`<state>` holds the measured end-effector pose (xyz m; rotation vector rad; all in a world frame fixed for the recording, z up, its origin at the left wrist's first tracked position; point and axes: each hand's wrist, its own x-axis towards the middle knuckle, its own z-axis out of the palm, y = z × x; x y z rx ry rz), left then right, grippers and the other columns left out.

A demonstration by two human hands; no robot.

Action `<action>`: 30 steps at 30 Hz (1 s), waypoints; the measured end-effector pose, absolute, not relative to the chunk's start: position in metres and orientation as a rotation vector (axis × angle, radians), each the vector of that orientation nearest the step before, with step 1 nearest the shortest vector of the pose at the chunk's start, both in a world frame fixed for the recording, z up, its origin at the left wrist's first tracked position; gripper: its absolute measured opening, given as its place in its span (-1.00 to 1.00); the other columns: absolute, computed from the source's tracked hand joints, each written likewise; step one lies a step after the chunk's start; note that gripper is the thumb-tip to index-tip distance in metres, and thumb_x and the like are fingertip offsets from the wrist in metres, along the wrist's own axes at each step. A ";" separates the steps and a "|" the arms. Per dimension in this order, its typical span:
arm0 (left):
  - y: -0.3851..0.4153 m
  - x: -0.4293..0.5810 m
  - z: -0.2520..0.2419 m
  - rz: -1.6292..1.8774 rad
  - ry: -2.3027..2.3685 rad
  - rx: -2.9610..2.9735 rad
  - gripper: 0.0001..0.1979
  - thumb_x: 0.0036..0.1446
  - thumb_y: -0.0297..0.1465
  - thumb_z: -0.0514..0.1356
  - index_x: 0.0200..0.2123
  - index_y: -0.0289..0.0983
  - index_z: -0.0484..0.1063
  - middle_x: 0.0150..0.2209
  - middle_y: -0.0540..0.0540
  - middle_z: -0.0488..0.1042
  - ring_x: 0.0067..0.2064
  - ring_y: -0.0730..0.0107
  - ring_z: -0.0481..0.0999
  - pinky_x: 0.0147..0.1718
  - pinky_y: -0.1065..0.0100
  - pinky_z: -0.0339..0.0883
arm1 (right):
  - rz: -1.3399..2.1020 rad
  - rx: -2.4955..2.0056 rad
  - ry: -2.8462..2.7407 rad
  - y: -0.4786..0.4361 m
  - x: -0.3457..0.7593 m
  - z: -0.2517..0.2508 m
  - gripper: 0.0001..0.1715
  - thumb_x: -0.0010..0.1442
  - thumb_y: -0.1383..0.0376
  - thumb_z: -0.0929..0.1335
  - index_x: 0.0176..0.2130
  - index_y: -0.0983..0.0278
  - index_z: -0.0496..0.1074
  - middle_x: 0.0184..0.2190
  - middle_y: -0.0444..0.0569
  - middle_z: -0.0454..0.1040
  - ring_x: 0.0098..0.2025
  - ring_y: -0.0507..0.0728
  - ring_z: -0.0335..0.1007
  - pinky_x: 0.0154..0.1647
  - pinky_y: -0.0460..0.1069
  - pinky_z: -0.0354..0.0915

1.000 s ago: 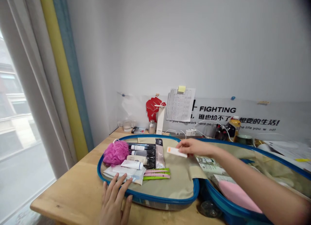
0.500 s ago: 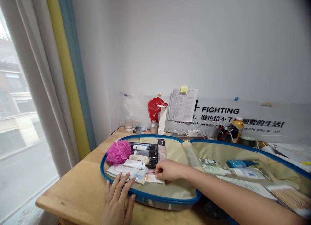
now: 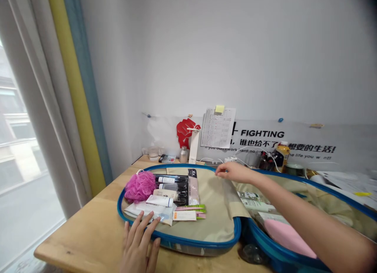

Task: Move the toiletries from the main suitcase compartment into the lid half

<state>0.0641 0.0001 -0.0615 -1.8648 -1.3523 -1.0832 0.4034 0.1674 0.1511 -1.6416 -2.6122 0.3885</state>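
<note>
left hand (image 3: 138,243) flat on suitcase rim (image 3: 188,241) | right hand (image 3: 234,173) loosely curled, empty

The beige lining (image 3: 216,210) right of the toiletries lies bare and open to a hand. The pink bath pouf (image 3: 140,185), tubes (image 3: 160,200) and sachets (image 3: 188,215) crowd the case's left part, and bottles and cables (image 3: 235,160) line the wall.

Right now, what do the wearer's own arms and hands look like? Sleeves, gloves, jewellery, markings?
Both are bare. The left hand has no glove, ring or marking that shows; only the hand and wrist are in frame. The right hand is bare too, and its forearm shows no sleeve, watch or band up to the picture edge.
</note>
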 end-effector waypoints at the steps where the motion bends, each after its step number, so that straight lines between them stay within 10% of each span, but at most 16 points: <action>1: 0.000 0.063 -0.063 -1.075 -1.355 -1.866 -0.58 0.28 -0.42 0.12 0.19 -0.14 0.43 0.16 -0.09 0.53 0.36 0.23 0.27 0.45 0.18 -0.31 | 0.345 -1.718 -2.607 0.174 0.423 0.152 -0.70 0.38 0.11 0.36 -0.09 0.29 0.50 -0.08 -0.01 0.54 -0.02 0.13 0.47 0.12 0.18 0.38; 22: -0.002 0.072 -0.054 -1.127 -1.354 -1.831 -0.58 0.27 -0.45 0.10 0.18 -0.15 0.41 0.13 -0.10 0.54 0.35 0.24 0.28 0.44 0.18 -0.26 | 0.159 -2.195 -2.675 0.197 0.518 0.065 -0.66 0.32 0.13 0.42 -0.01 0.29 0.47 0.01 0.02 0.49 0.03 0.16 0.44 0.10 0.19 0.40; 30: -0.002 0.071 -0.051 -1.058 -1.320 -1.857 -0.59 0.26 -0.48 0.11 0.17 -0.24 0.39 0.15 -0.15 0.52 0.44 0.28 0.08 0.46 0.20 -0.36 | 0.064 -2.140 -2.332 0.177 0.544 0.101 -0.83 0.24 0.22 0.45 -0.27 0.27 0.44 -0.39 -0.14 0.47 -0.38 0.01 0.35 -0.23 -0.01 0.36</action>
